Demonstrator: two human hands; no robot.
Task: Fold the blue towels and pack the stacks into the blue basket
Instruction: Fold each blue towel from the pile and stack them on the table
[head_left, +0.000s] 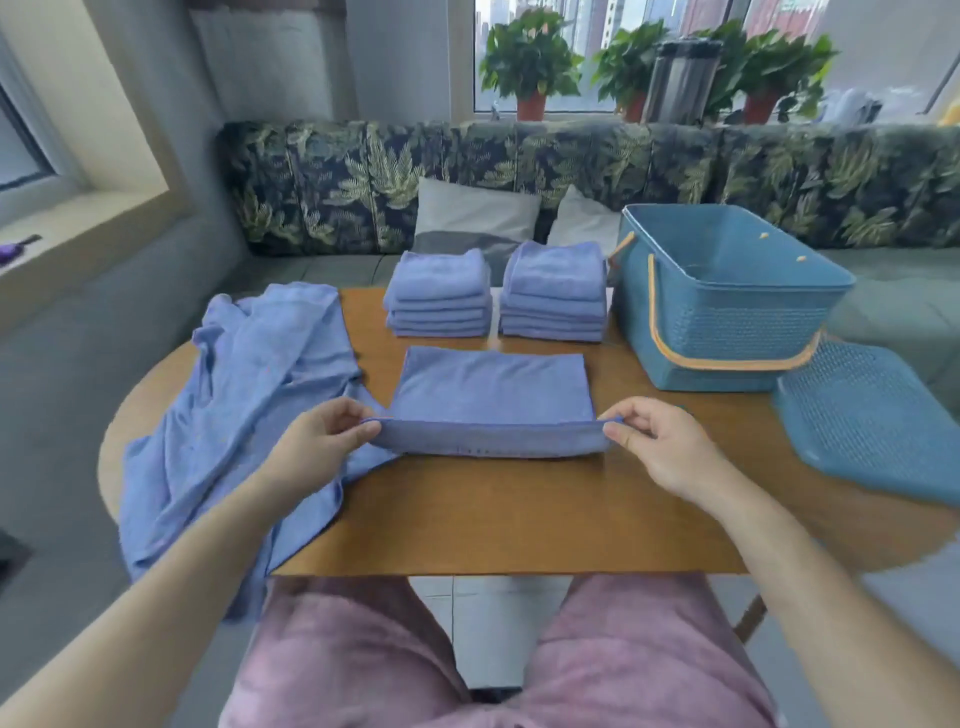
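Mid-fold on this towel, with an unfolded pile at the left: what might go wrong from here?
The left hand and right hand pinch only the near corners of the towel, so its middle may sag and the fold land crooked. The unfolded pile lies right beside the left hand and hangs over the table edge; it may get dragged into the fold or slide off.

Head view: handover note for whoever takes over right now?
Left hand and right hand: fingers pinch the near corners of the half-folded blue cloth towel, near edge lifted off the wooden table.
Done: two stacks of folded blue towels side by side at the far edge.
To do: finish this fold; fold the crumpled blue towels at left; pack the stacks into the blue plastic basket, no towels visible inside. Its blue perforated lid lies beside it.
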